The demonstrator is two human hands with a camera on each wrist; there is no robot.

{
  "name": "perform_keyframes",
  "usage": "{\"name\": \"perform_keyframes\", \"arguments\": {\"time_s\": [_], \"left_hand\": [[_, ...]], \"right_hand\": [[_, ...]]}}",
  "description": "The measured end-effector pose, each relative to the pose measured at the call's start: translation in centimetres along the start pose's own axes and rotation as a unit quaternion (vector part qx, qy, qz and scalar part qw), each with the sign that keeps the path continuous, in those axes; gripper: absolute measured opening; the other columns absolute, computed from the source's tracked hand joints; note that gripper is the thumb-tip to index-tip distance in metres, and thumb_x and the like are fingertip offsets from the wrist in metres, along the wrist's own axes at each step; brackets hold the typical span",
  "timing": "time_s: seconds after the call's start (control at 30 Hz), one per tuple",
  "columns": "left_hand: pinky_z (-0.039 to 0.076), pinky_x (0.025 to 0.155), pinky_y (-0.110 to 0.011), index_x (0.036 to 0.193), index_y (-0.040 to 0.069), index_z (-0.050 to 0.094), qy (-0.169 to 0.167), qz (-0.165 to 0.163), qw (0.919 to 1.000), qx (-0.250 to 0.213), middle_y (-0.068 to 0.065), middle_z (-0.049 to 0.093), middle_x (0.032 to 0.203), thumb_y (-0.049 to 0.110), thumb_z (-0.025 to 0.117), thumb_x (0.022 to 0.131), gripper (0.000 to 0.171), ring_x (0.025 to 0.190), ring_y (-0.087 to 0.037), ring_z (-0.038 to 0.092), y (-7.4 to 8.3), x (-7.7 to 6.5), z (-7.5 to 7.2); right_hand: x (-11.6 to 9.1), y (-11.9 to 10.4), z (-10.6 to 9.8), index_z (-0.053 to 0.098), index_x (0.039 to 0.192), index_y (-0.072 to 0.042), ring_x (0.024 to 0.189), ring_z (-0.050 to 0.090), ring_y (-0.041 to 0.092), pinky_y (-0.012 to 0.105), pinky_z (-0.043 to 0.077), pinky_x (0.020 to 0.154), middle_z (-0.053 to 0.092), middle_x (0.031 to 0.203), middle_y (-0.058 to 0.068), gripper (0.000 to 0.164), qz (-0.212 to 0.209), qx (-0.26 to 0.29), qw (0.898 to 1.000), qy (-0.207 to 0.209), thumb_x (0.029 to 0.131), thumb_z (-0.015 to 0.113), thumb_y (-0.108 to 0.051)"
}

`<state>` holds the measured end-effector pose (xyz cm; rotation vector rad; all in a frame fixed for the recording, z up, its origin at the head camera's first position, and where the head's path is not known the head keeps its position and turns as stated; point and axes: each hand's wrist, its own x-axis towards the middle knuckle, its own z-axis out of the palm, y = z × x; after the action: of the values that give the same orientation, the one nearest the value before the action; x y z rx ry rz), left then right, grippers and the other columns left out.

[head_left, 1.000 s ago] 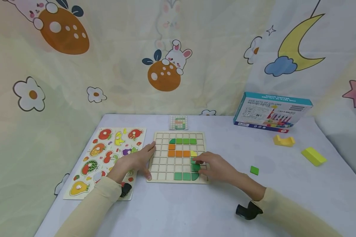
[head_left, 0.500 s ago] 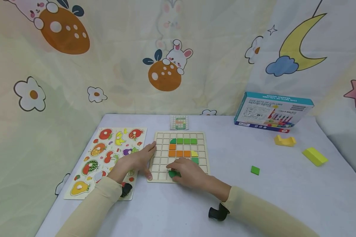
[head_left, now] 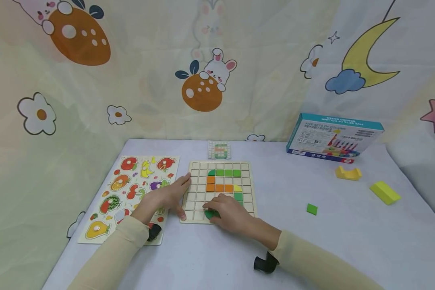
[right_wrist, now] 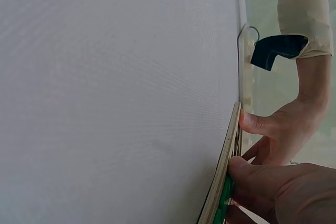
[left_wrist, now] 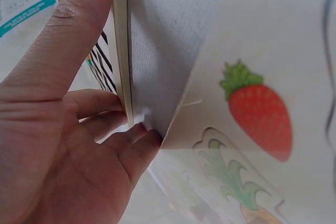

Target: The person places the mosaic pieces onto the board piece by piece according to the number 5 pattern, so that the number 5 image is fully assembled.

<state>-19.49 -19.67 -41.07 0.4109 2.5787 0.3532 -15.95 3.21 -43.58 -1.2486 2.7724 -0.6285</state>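
A wooden grid board (head_left: 199, 197) lies mid-table, with green, orange and yellow tiles in some squares. Along its left edge my left hand (head_left: 168, 197) rests, thumb near the front corner and fingers farther back. My right hand (head_left: 235, 214) reaches over the board's front part, its thumb and fingers pinching a dark green round-cornered tile (head_left: 208, 214) at the front row. This hand hides the squares to the right of that tile. Green shows beneath the fingertips at the board's edge (right_wrist: 227, 150) in the right wrist view.
A fruit puzzle board (head_left: 108, 231) lies left, partly under the left forearm. Behind the grid stands a small pattern card (head_left: 219, 150). To the right are a loose green tile (head_left: 312, 209), a yellow arch block (head_left: 348, 173), a yellow-green block (head_left: 385, 193) and a box (head_left: 333, 137).
My right hand has moved left from the board's right column to its front row, bringing the dark green tile along, then lowered slightly. The left hand has stayed at the board's edge.
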Motion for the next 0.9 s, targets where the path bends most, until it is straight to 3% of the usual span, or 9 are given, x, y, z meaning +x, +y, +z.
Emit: {"name": "perform_keyframes", "arguments": {"time_s": [0.53,0.7,0.9], "left_hand": [[0.026,0.119,-0.05,0.156,0.008,0.015,0.004,0.001,1.0,-0.005,-0.007,-0.002,0.165,0.037,0.089,0.064,0.121,0.152,-0.031,0.004,0.1,-0.1,0.1],[0.026,0.119,-0.049,0.156,0.008,0.015,0.007,0.003,1.0,-0.004,-0.007,-0.001,0.165,0.036,0.089,0.063,0.122,0.152,-0.031,0.004,0.1,-0.1,0.2],[0.027,0.118,-0.049,0.156,0.007,0.015,0.005,-0.001,1.0,0.0,-0.008,-0.001,0.165,0.036,0.089,0.063,0.122,0.152,-0.031,0.005,0.1,-0.2,0.1]], "right_hand": [[-0.5,0.8,-1.1,0.07,0.117,-0.011,0.094,0.059,0.012,0.025,0.051,0.083,0.071,0.103,-0.002,0.035,0.022,0.069,0.997,-0.01,0.083,0.076,-0.015],[-2.5,2.9,-3.0,0.068,0.119,-0.01,0.096,0.061,0.015,0.03,0.053,0.085,0.071,0.108,0.001,0.037,0.048,0.087,0.995,0.012,0.083,0.076,-0.015],[-6.5,7.2,-5.7,0.066,0.124,-0.011,0.102,0.061,0.018,0.038,0.055,0.089,0.068,0.115,0.002,0.041,0.111,0.077,0.991,0.02,0.083,0.076,-0.014]]}}
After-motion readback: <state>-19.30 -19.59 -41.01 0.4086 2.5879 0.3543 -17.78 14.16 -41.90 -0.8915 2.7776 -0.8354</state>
